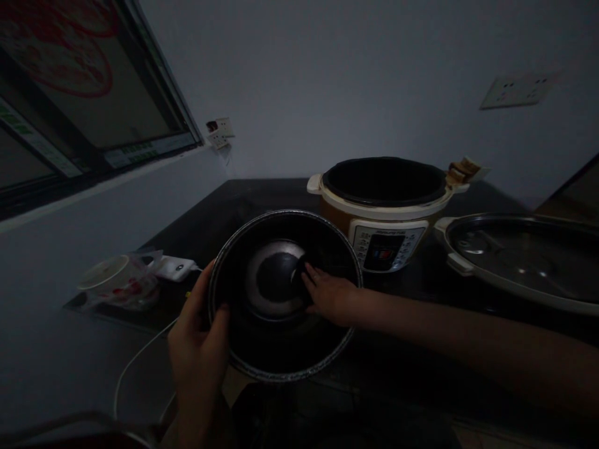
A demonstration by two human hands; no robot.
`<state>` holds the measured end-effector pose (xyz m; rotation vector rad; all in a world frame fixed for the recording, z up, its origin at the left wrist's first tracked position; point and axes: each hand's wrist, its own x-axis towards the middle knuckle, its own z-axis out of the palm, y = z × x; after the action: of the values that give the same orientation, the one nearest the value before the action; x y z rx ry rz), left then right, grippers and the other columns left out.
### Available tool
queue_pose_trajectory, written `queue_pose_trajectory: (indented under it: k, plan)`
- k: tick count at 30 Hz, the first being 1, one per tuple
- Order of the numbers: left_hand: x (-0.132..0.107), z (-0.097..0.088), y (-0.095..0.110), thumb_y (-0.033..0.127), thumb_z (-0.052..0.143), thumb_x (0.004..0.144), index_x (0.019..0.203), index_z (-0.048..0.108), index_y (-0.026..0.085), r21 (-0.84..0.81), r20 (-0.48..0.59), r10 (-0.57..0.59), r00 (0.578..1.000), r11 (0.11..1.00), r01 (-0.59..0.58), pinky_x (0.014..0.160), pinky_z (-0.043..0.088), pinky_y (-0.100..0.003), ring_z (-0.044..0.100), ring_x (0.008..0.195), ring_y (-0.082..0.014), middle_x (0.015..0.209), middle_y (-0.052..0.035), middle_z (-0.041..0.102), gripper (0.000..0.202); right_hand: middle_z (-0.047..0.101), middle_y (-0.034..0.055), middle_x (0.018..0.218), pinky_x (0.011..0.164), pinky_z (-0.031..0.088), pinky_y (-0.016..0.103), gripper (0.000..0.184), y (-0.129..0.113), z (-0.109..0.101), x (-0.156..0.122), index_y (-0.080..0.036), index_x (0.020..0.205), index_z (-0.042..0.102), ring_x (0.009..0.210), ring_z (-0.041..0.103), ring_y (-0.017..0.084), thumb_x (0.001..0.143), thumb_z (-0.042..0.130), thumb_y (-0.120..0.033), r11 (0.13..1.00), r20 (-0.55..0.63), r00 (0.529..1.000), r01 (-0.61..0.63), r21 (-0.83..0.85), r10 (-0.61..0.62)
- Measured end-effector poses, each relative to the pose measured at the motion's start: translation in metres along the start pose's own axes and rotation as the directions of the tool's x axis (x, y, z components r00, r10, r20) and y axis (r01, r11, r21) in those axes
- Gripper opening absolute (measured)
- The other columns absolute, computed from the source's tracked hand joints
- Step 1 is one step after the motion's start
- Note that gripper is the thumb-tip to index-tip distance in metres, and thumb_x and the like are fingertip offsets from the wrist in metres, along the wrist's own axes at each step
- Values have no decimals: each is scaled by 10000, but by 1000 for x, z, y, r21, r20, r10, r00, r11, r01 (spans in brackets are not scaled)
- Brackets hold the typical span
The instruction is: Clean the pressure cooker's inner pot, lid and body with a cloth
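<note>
My left hand [199, 349] grips the near-left rim of a round dark inner pot [253, 358], tilted so its inside faces me. Reaching into the pot, my right hand [327, 293] has its fingers curled against the shiny bottom around a small dark object I cannot make out. Behind stands an electric pressure cooker [384, 215] with a cream rim, a control panel and no lid; its cavity looks dark.
A wide pan with a glass lid [519, 259] sits at the right. At the left lie a white plastic-wrapped bowl [119, 280], a white charger [175, 268] and its cable [135, 362]. The dark countertop [262, 193] meets a window [84, 106] and wall sockets [219, 132].
</note>
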<state>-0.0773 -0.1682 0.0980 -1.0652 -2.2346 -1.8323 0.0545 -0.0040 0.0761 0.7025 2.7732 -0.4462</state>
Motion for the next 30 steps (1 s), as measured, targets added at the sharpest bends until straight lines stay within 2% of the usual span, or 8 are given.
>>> queue_pose_trajectory:
  k: [3, 6, 12, 18, 22, 25, 27, 30]
  plan:
    - [-2, 0, 1, 252, 599, 795, 1305, 534, 322, -21, 17, -35, 999, 999, 36, 1057, 397, -457, 533, 1210, -271, 1304, 8, 589, 518, 16, 234, 1517, 1112, 282, 494, 792, -1, -9, 10, -9, 1464, 195, 1406, 118, 363, 853, 582, -334, 996, -17, 1000, -13, 89, 15]
    - [-4, 2, 4, 246, 606, 789, 1307, 534, 314, -36, 9, -45, 999, 998, 45, 1052, 398, -444, 548, 1195, -268, 1295, -4, 598, 527, -17, 248, 1519, 1123, 241, 514, 846, -3, -12, 23, -2, 1468, 161, 1411, 36, 372, 839, 604, -356, 993, -100, 995, 19, 114, -8]
    - [-9, 6, 11, 228, 594, 782, 1293, 551, 292, -41, -19, -36, 999, 999, 36, 1042, 415, -391, 548, 1198, -249, 1283, -5, 609, 516, -43, 196, 1543, 1120, 200, 568, 942, -12, -6, 52, -44, 1484, 97, 1413, -84, 362, 811, 634, -426, 971, -320, 933, 209, 115, -163]
    - [-10, 6, 11, 224, 574, 790, 1303, 536, 325, 32, -22, -6, 1000, 999, 7, 1030, 427, -361, 550, 1198, -233, 1291, 19, 602, 525, 1, 143, 1560, 1110, 111, 615, 870, -43, 4, 58, -103, 1488, 108, 1425, -62, 335, 852, 562, -486, 892, -329, 843, 452, 2, -426]
    - [-13, 5, 10, 240, 581, 787, 1300, 542, 307, 48, -61, -36, 998, 998, 39, 1024, 425, -381, 569, 1171, -242, 1268, 4, 620, 519, 59, 122, 1564, 1109, 97, 622, 815, -48, 8, 52, -143, 1491, 123, 1430, -42, 320, 877, 506, -517, 848, -318, 805, 530, 7, -501]
    - [-16, 5, 10, 248, 586, 789, 1295, 539, 344, 77, -81, -58, 995, 995, 65, 1016, 431, -382, 569, 1171, -240, 1264, 30, 622, 517, 51, 106, 1567, 1121, 81, 598, 775, -35, 9, 44, -165, 1491, 139, 1432, -65, 294, 891, 478, -519, 873, -333, 833, 484, 50, -443]
    - [-18, 5, 11, 246, 584, 791, 1288, 541, 364, 97, -104, -54, 993, 993, 64, 1017, 430, -383, 560, 1182, -240, 1266, 47, 619, 512, 2, 95, 1568, 1124, 86, 588, 792, -23, 10, 36, -182, 1497, 110, 1427, -111, 284, 886, 490, -515, 908, -311, 885, 400, 126, -347]
    - [-20, 6, 12, 251, 585, 797, 1289, 540, 366, 69, -113, -62, 992, 995, 70, 1036, 412, -390, 541, 1204, -243, 1286, 53, 605, 507, -96, 101, 1555, 1122, 122, 574, 857, -10, 13, 23, -175, 1501, 30, 1404, -181, 304, 873, 518, -495, 937, -185, 970, 205, 282, -157]
